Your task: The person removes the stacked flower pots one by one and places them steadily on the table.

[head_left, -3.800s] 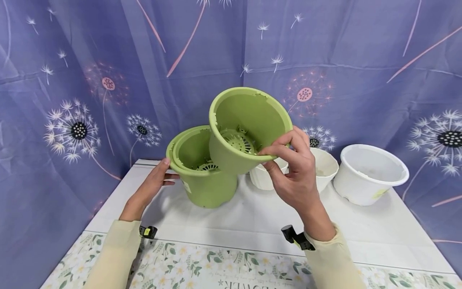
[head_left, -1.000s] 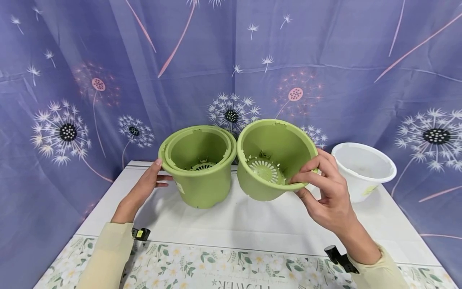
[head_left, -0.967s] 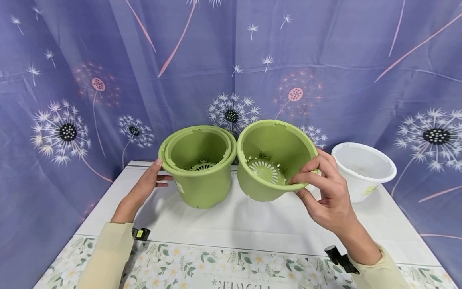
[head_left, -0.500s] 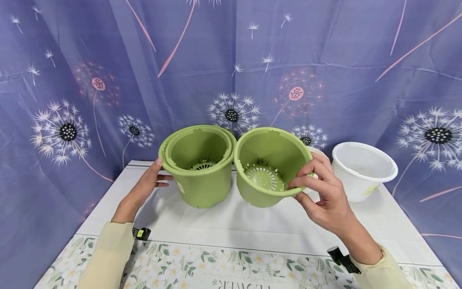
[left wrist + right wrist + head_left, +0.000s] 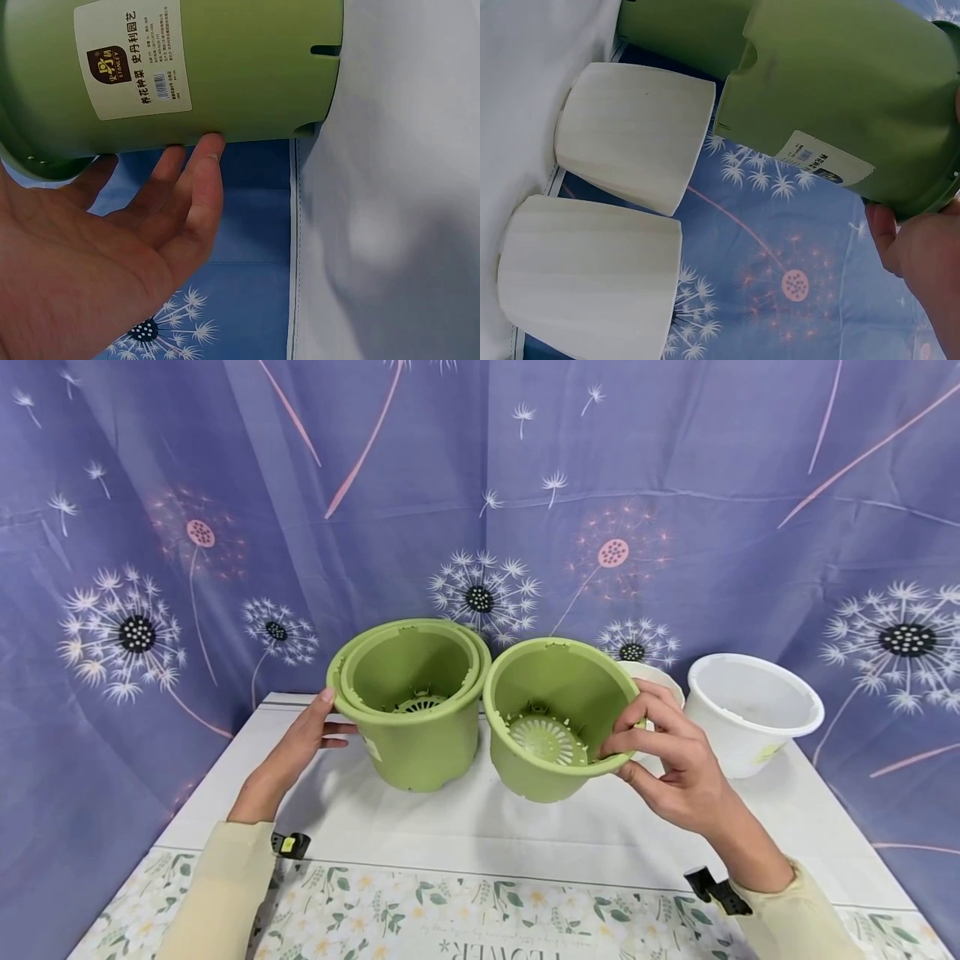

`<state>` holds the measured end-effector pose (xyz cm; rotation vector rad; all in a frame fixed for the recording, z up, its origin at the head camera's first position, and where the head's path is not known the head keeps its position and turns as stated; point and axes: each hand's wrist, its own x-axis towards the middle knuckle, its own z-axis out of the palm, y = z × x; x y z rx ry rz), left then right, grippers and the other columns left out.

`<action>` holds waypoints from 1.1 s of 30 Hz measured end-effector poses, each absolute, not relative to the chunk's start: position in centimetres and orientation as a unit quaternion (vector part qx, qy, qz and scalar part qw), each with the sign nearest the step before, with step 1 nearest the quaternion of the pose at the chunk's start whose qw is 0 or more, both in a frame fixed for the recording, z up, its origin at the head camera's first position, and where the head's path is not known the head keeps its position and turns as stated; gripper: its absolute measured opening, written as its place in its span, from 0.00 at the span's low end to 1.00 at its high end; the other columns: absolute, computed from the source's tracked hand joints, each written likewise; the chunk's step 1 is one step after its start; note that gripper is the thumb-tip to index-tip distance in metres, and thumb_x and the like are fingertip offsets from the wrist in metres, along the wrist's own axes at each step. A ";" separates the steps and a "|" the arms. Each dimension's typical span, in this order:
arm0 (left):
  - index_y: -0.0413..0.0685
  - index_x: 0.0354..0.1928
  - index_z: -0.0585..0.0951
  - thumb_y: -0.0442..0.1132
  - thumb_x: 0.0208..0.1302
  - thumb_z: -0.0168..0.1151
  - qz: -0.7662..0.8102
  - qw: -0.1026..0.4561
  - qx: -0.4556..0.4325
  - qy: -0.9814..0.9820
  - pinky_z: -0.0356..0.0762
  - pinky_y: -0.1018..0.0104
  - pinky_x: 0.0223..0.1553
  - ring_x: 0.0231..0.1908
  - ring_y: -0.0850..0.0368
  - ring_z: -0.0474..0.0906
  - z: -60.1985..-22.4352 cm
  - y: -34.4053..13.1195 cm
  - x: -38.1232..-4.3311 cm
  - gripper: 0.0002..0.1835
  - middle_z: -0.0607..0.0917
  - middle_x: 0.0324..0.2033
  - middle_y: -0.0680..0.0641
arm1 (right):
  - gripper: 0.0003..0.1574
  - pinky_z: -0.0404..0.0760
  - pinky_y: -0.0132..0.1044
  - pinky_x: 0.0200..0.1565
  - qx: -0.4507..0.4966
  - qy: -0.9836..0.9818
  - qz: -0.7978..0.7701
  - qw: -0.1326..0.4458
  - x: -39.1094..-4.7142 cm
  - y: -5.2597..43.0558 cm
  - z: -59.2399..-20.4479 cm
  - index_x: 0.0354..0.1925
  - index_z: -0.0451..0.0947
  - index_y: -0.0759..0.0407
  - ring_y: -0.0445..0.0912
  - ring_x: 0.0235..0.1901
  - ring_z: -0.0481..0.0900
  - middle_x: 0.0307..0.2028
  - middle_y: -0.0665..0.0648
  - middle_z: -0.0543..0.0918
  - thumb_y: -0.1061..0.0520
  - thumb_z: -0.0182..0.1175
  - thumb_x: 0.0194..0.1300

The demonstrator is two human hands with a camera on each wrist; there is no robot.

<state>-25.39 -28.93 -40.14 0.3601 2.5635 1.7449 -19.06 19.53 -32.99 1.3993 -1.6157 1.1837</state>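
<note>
In the head view, two nested green flower pots stand upright on the table. My left hand touches their left side, thumb at the rim. The left wrist view shows its fingertips against the outer pot, below a white label. To the right, my right hand pinches the near right rim of another green flower pot, with fingers inside and thumb outside. This pot is tilted toward me. The right wrist view shows its base raised above the table, close by the nested pots.
Behind my right hand stands a cream pot, partly hidden. Right of it is a larger white pot. Two cream pots appear side by side in the right wrist view, one nearer the green pots. A purple curtain hangs behind the table.
My right hand has carried the single green pot from over the nested pots to the right and down, and it now tilts less. The left hand has stayed against the nested pots.
</note>
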 end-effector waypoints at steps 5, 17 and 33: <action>0.43 0.82 0.58 0.66 0.83 0.29 0.557 0.010 0.116 0.822 0.83 0.48 0.57 0.56 0.48 0.83 -40.1 -29.0 -25.4 0.41 0.72 0.65 0.33 | 0.20 0.66 0.49 0.67 0.550 -0.616 0.462 0.323 -19.4 19.9 -33.3 0.34 0.87 0.64 0.58 0.67 0.70 0.36 0.60 0.77 0.49 0.66 0.75; 0.42 0.83 0.57 0.65 0.84 0.28 0.561 0.010 0.119 0.819 0.84 0.54 0.54 0.53 0.56 0.84 -40.1 -29.0 -25.4 0.41 0.71 0.64 0.32 | 0.15 0.60 0.53 0.73 0.587 -0.608 0.451 0.287 -20.4 20.7 -34.0 0.35 0.87 0.62 0.57 0.63 0.71 0.37 0.60 0.77 0.53 0.66 0.76; 0.42 0.83 0.57 0.65 0.84 0.28 0.559 0.010 0.119 0.821 0.83 0.48 0.56 0.54 0.52 0.84 -40.1 -28.9 -25.5 0.41 0.71 0.64 0.32 | 0.05 0.57 0.56 0.73 0.622 -0.605 0.441 0.231 -21.5 21.1 -35.2 0.38 0.87 0.60 0.60 0.63 0.69 0.39 0.59 0.77 0.59 0.69 0.73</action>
